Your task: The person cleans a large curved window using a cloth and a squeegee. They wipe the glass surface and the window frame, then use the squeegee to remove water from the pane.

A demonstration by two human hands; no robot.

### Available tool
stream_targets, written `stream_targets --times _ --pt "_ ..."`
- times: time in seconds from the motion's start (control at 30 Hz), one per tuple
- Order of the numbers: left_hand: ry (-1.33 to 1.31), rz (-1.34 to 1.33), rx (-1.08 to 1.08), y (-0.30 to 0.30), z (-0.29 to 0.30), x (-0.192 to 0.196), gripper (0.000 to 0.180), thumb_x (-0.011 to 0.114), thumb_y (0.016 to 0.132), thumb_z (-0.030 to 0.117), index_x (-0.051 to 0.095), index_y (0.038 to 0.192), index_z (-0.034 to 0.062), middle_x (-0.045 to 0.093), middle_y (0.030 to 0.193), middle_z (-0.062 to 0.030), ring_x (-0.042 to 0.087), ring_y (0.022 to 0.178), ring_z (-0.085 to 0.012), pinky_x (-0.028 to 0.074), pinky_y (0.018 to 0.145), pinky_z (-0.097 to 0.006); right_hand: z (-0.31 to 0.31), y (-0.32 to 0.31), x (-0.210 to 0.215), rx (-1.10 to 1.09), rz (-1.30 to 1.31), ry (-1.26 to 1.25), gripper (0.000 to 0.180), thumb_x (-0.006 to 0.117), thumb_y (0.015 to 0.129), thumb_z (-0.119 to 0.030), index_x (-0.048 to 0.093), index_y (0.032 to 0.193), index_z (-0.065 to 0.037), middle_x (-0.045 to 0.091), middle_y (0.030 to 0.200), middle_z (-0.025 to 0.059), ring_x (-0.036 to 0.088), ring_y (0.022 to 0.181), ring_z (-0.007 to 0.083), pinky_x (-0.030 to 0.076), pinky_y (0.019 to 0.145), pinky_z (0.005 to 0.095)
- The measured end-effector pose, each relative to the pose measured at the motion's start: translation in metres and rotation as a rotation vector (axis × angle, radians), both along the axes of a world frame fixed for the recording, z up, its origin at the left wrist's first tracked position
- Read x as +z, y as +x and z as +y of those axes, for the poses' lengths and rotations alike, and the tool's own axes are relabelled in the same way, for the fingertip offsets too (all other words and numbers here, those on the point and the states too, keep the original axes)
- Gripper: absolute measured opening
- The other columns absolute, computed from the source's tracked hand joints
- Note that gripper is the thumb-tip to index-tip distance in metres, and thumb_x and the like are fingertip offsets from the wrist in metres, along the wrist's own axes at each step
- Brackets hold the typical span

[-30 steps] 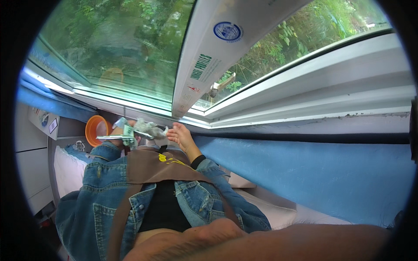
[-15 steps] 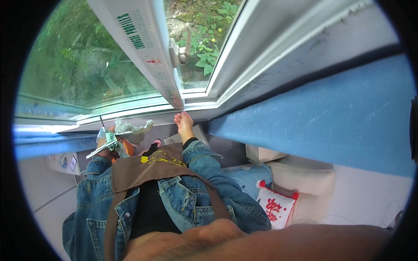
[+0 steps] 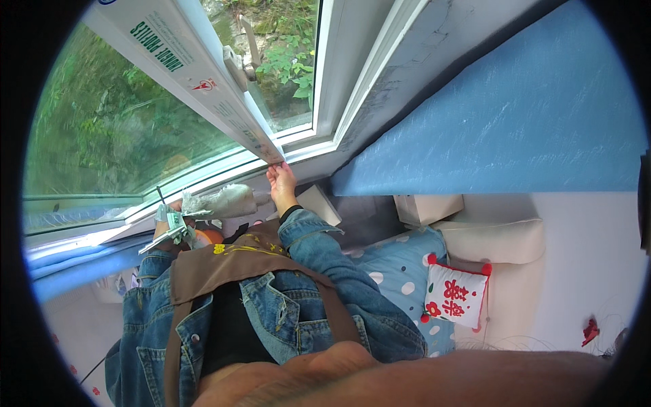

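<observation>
My left hand (image 3: 178, 205), partly hidden, is closed around a window squeegee (image 3: 178, 229) with a green holder and a silver blade. A fluffy grey-green washer sleeve (image 3: 227, 201) sticks out from it toward the right, and an orange part (image 3: 209, 236) shows below. My right hand (image 3: 281, 182) is at the bottom end of the white window sash (image 3: 203, 85). Its fingers are curled, with the fingertips against the sash's lower corner. Whether they pinch anything thin there cannot be made out. I wear a brown apron (image 3: 220, 268) over a denim jacket.
The sash has a handle (image 3: 247, 64) on its edge; greenery shows through the glass. A blue curtain (image 3: 508, 115) hangs at the right. Below it are a pale sofa (image 3: 491, 243), a spotted blue cushion (image 3: 400, 278) and a white-and-red cushion (image 3: 458, 295). Another blue curtain (image 3: 95, 268) lies left.
The view has shifted, so the window sits further left. My right hand has risen slightly to the sash's lower end. The washer sleeve has turned flatter and extends further right.
</observation>
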State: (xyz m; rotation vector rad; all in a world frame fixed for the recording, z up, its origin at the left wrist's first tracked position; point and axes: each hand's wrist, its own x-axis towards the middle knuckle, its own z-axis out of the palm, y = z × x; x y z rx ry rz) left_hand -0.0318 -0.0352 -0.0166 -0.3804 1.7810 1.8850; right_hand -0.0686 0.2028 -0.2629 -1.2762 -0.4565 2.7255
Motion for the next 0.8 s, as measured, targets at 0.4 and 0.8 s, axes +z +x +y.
stream_targets --times 0.4,0.8 --pt "-0.097 0.072 -0.198 -0.011 -0.021 -0.018 0.021 0.059 0.082 0.015 0.061 0.100 0.0034 0.059 0.073 -0.0018 0.053 0.057 -0.0075 0.044 0.048 -0.020 0.003 0.009 0.006 -0.018 -0.002 0.086 0.042 0.049 0.086 0.001 0.040 0.126 -0.006 0.059 0.098 0.0120 0.061 0.081 0.0199 0.053 0.067 0.0329" --pt "-0.098 0.014 -0.159 -0.009 -0.017 -0.013 0.022 0.055 0.085 0.021 0.062 0.098 0.0040 0.059 0.071 -0.0019 0.054 0.056 -0.0080 0.043 0.046 -0.020 -0.003 0.000 0.006 0.014 -0.105 0.217 0.037 0.047 0.087 0.000 0.046 0.124 0.000 0.060 0.099 0.0109 0.061 0.080 0.0172 0.054 0.067 0.0283"
